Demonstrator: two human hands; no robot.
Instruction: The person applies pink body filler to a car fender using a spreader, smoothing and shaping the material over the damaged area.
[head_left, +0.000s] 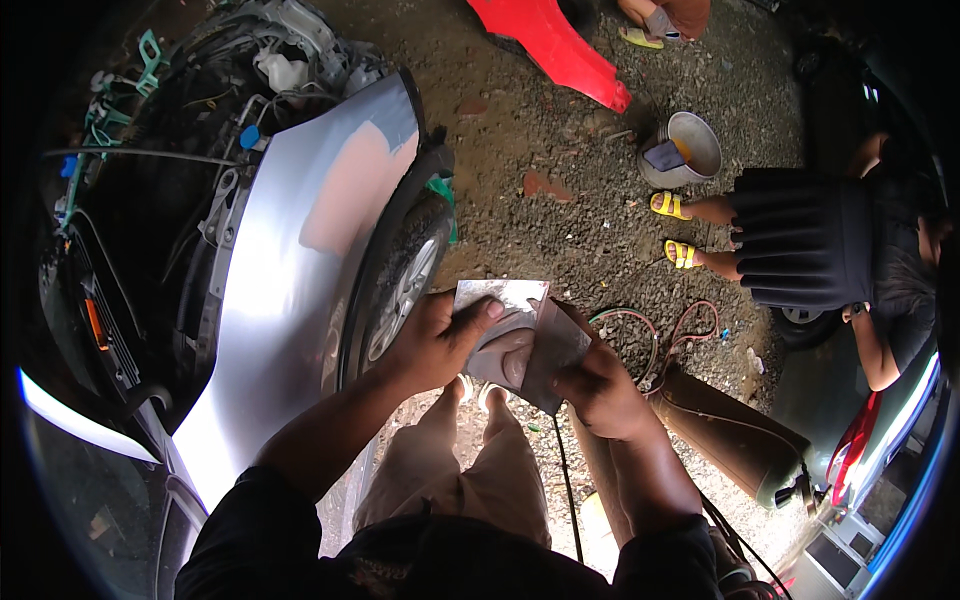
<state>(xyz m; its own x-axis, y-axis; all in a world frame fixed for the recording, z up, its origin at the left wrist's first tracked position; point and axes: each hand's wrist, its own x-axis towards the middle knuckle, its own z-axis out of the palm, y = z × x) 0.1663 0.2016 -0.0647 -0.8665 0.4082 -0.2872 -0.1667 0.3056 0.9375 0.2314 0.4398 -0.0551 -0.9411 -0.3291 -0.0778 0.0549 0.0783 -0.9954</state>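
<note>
My left hand (430,340) grips a thin flat mixing plate (510,290) by its left edge, thumb on top. A smear of greyish-pink putty (512,352) lies on the plate. In my right hand (608,390) is a flat, square-edged putty spreader (562,350), its blade resting against the plate's right side. The fingers under both pieces are hidden. Left of my hands stands a car's silver fender (270,260), with a dull pinkish filler patch (350,190) above the wheel (405,285).
An uncovered engine bay (170,200) lies far left. Ahead on the gravel are a red body panel (560,50) and a bucket (695,140). At right, a person in a black skirt (805,240) leans on another car. A gas cylinder (735,440) and hoses (655,335) lie near my right arm.
</note>
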